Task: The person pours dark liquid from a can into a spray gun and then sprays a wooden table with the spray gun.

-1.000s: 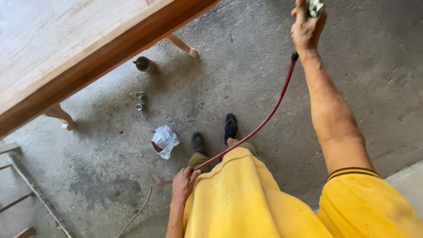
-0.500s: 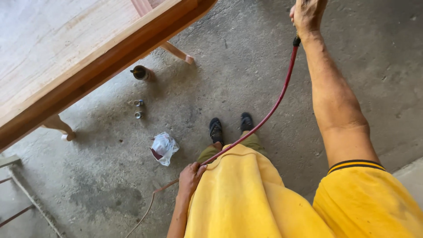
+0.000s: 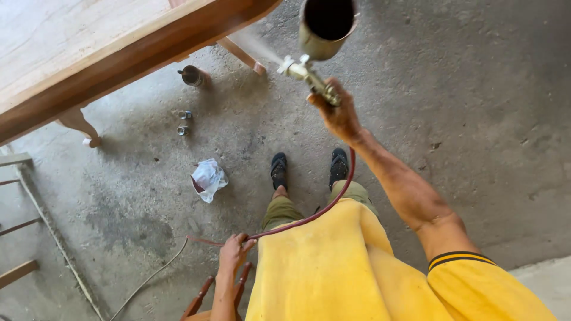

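My right hand (image 3: 338,114) is raised and grips a metal spray gun (image 3: 310,70) with an open cup (image 3: 327,25) on top; a thin mist leaves its nozzle toward the edge of the wooden table (image 3: 119,56). A red air hose (image 3: 315,211) runs from the gun down past my legs. My left hand (image 3: 235,252) hangs low at my side and holds that hose. My feet in dark sandals (image 3: 278,168) stand on the concrete floor.
A crumpled white bag (image 3: 208,178) lies on the floor left of my feet. A dark can (image 3: 191,75) and two small metal cups (image 3: 183,122) sit near the table legs (image 3: 77,122). Wooden rails (image 3: 15,178) are at the far left.
My right hand has swung down and left, bringing the spray gun and its cup fully into view, with mist now visible. The view has shifted; my left hand still holds the hose.
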